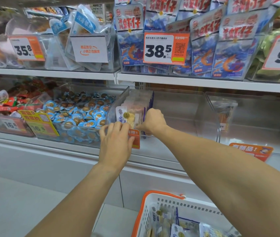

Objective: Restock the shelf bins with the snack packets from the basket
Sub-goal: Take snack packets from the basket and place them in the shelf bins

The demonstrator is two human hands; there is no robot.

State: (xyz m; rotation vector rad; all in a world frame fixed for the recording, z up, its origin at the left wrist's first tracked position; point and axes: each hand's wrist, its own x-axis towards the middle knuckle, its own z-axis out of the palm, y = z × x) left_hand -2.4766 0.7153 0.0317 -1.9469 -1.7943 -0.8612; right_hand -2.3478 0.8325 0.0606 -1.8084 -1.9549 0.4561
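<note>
A row of white and purple snack packets (132,110) stands upright at the left end of a clear shelf bin (178,106) on the lower shelf. My right hand (153,120) is inside the bin, fingers closed on the right side of the packet row. My left hand (117,141) rests on the bin's front edge, over an orange price tag (135,139), fingers curled against the front packet. A white basket with an orange rim (153,202) sits at the bottom right, with several more packets (178,226) of the same kind in it.
To the left is a bin of blue-wrapped eggs (77,115), then red packets (1,101). To the right stands a nearly bare clear bin (255,113). The upper shelf holds blue shrimp snack bags (221,48) behind a 38.5 price tag (165,48).
</note>
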